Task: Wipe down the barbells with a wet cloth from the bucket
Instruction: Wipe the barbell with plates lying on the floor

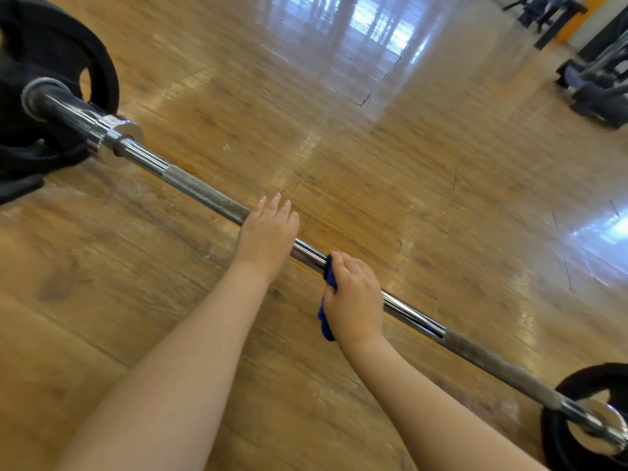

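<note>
Two bare forearms reach in from the bottom edge over the wooden floor (339,158). The barbell (204,195) lies across it on a diagonal, chrome with dull knurled stretches, a black plate (51,62) at upper left and another plate (577,385) at lower right. The left hand (268,232) rests on the shaft, grip open, fingers straight. The right hand (355,300) has its grip curled round a blue cloth (327,317), pressing it on the shaft.

We note a single head-worn view, angled forward and down from close above both forearms. The barbell (204,195) crosses it diagonally, upper left to lower right, over wooden floor (373,185). No second view.
</note>
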`<state>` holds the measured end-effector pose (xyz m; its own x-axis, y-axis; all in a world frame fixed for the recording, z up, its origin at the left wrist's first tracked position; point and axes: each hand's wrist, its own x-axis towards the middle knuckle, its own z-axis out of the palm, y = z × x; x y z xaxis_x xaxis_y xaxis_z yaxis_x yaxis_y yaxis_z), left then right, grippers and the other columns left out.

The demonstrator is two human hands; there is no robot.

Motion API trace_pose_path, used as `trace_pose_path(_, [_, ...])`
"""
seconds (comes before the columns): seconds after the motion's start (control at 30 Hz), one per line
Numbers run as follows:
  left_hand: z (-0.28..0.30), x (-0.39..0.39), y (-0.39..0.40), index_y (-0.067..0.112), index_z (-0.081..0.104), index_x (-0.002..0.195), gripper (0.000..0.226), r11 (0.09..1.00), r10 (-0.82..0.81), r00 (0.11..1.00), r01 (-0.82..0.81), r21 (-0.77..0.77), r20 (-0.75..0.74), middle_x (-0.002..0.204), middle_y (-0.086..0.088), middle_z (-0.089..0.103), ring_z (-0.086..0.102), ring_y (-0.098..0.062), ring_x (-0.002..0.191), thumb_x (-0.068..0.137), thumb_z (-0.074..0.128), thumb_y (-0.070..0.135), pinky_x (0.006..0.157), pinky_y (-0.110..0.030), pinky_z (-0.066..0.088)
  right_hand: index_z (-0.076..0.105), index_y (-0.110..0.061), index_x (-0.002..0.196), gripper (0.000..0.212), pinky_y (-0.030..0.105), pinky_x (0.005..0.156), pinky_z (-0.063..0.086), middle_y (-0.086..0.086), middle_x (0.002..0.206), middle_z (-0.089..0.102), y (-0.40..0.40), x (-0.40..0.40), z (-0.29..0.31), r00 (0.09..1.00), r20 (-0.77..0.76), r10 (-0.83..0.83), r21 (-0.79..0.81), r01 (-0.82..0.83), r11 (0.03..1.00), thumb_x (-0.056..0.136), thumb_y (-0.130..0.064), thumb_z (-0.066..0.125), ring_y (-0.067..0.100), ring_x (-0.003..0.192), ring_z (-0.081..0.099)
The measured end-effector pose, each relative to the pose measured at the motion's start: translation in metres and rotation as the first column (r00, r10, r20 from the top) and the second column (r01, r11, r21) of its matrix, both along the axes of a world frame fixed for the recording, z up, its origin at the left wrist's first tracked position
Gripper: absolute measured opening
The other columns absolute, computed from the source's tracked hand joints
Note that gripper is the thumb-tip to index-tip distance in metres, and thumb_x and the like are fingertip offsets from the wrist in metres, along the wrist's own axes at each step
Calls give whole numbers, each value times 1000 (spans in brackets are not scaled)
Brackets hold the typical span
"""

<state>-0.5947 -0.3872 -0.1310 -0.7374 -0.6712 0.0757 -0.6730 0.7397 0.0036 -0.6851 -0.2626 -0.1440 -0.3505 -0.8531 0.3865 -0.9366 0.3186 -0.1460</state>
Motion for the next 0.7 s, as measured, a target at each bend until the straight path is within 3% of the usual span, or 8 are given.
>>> trace_pose_path(0.1, [-3, 0, 2, 7, 25, 145, 46, 1000, 11, 1000, -11, -10, 3, 157, -12, 17, 6, -27, 146, 100, 32, 8, 117, -39, 2, 69, 5, 99, 42, 37, 75, 56, 15, 91, 71, -24, 11, -3, 999, -12, 49, 7, -49, 999, 57, 4, 68, 31, 82, 68])
trace_pose_path(0.2, [-1, -3, 2, 8, 31, 143, 45, 1000, 21, 1000, -21, -16, 21, 155, -12, 23, 10, -27, 146, 98, 37, 8, 117, -39, 4, 68, 4, 105, 57, 35, 81, 55, 13, 100, 70, -12, 2, -6, 995, -51, 88, 64, -85, 994, 50, 3, 82, 28, 90, 67])
trace_pose_path(0.37, [8, -8, -5, 13, 45, 137, 43, 1000, -8, 990, 5, 19, 140, 154, -10, 28, 19, -26, 144, 94, 49, 12, 119, -40, 11, 67, 4, 107, 64, 36, 86, 51, 15, 103, 69, 61, -37, -2, 997, -70, -36, 44, 39, 998, 46, 8, 84, 31, 93, 67])
trace_pose_path(0.57, [10, -6, -2, 12, 50, 131, 36, 1000, -2, 992, -1, 25, 125, 151, -10, 34, 23, -26, 143, 96, 45, 12, 118, -41, 9, 69, 5, 101, 60, 44, 74, 55, 16, 96, 71, 76, -45, -1, 988, -66, -139, 57, 143, 988, 44, 12, 84, 33, 86, 68])
trace_pose_path(0.7, [8, -7, -2, 12, 49, 132, 36, 1000, 19, 996, -21, 18, 83, 151, -10, 35, 22, -26, 143, 96, 41, 11, 118, -42, 6, 71, 4, 98, 59, 38, 72, 56, 13, 94, 71, 42, -27, -2, 995, -96, -21, 38, 25, 999, 41, 5, 87, 29, 83, 69])
